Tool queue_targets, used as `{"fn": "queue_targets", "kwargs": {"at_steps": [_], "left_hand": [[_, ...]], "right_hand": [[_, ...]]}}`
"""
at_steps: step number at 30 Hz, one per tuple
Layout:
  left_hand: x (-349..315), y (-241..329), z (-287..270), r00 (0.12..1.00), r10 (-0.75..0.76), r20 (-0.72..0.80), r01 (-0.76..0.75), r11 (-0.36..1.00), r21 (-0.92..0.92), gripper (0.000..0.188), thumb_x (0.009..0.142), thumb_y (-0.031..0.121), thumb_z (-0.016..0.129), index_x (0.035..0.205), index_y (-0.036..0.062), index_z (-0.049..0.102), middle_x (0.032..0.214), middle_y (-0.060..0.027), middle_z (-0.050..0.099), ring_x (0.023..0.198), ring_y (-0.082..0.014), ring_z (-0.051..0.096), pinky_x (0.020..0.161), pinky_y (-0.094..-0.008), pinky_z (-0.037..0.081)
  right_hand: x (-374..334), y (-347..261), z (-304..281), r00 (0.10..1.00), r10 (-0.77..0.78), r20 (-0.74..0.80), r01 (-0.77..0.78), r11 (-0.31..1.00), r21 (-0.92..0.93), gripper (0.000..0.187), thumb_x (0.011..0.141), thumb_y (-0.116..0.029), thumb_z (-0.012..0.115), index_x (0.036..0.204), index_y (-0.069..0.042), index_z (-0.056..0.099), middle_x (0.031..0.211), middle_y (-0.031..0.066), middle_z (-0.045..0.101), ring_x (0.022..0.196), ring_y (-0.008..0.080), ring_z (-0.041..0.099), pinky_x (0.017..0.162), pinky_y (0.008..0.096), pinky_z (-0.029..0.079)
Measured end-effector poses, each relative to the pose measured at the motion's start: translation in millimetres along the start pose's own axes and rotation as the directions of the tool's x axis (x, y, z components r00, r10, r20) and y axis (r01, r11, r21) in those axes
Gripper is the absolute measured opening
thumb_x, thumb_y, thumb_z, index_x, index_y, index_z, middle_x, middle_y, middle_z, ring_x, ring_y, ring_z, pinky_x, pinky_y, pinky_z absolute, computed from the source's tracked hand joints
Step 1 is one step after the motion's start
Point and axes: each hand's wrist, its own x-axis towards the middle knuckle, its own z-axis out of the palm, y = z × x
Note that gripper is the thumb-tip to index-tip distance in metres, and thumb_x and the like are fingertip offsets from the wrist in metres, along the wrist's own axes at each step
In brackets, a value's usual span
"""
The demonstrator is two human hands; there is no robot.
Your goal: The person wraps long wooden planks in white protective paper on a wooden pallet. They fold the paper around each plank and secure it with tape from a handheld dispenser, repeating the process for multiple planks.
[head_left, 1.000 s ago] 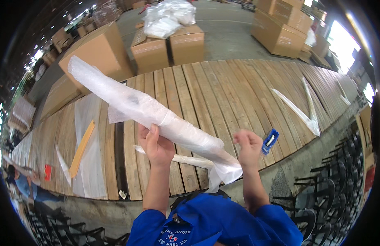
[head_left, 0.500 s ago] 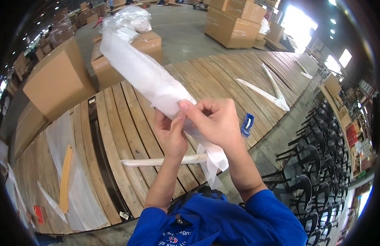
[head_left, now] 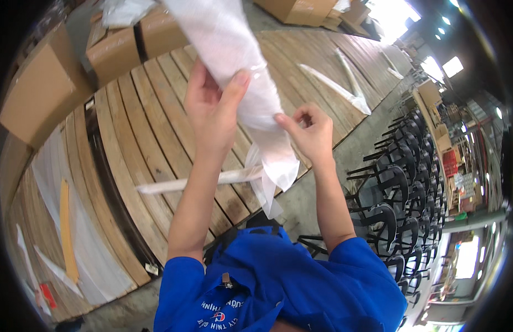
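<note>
Above the desk (head_left: 151, 110), my left grip (head_left: 213, 110) is clasping the wrapped piece (head_left: 258, 95); right grip (head_left: 313, 131) is touching, pinch unclear. Likely light, slippery; mid-length hold best.

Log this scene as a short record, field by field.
Held: white-wrapped bundle, loose film at its lower end
Left grip: around the bundle, thumb in front
Right grip: thumb at the bundle's right edge, fingers curled; pinch unclear
Under bundle's lower end: slim wrapped length; whether joined, unclear
Surface: slatted wooden table
Table left: yellowish strip, translucent sheet
Table right: V-shaped wrapped piece
Floor right: black chairs
</note>
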Motion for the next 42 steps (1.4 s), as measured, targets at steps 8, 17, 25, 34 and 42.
{"fn": "queue_targets", "kwargs": {"at_steps": [8,17,25,34,42], "left_hand": [[-31.3,-138.5,-162.0,0.924,-0.309,0.226,0.039,0.665,0.746,0.085,0.069,0.014,0.087,0.144,0.0061,0.047,0.140,-0.0148,0.053,0.131,-0.0330,0.048,0.114,-0.0453,0.036],[-188.1,-338.5,-201.3,0.779,-0.580,-0.237,0.505,0.356,0.786,0.040,0.078,0.032,0.081,0.106,0.0045,0.070,0.096,-0.0157,0.071,0.092,-0.0318,0.068,0.082,-0.0417,0.053],[-170.5,-362.9,-176.6,0.709,-0.445,-0.547,0.680,0.229,0.696,0.044,0.080,0.039,0.079,0.101,0.0012,0.070,0.084,-0.0175,0.069,0.075,-0.0271,0.066,0.069,-0.0395,0.051],[-152.4,-355.5,-181.7,0.695,-0.400,-0.597,0.694,0.156,0.703,0.039,0.081,0.034,0.075,0.100,0.0003,0.067,0.093,-0.0221,0.068,0.092,-0.0356,0.068,0.082,-0.0441,0.052],[-176.8,-354.6,-288.5,0.456,-0.747,-0.484,0.795,0.098,0.598,0.046,0.083,0.029,0.079,0.117,0.0024,0.064,0.109,-0.0135,0.070,0.098,-0.0228,0.066,0.086,-0.0360,0.052]], "right_hand": [[14.8,164.5,67.4,0.552,-0.435,0.711,0.390,0.889,0.240,0.046,0.081,-0.029,0.081,0.119,-0.004,0.071,0.115,0.0149,0.072,0.108,0.0282,0.067,0.094,0.0422,0.051],[45.3,284.6,141.7,0.756,-0.086,0.649,-0.258,0.872,0.415,0.041,0.073,-0.007,0.084,0.108,0.006,0.068,0.100,0.0114,0.072,0.092,0.0200,0.067,0.084,0.0352,0.053],[146.1,326.4,217.5,0.607,0.068,0.792,-0.572,0.728,0.377,0.050,0.082,-0.018,0.082,0.119,0.009,0.063,0.109,0.0144,0.069,0.096,0.0231,0.066,0.085,0.0354,0.053],[120.2,373.2,343.4,0.449,0.196,0.871,-0.849,0.398,0.348,0.055,0.087,-0.024,0.079,0.126,0.009,0.061,0.118,0.0172,0.068,0.100,0.0277,0.068,0.088,0.0397,0.055],[109.5,397.4,365.7,0.453,0.449,0.770,-0.585,0.801,-0.123,0.085,0.081,-0.050,0.082,0.131,0.013,0.054,0.129,0.0249,0.064,0.117,0.0332,0.063,0.098,0.0416,0.050]]}}
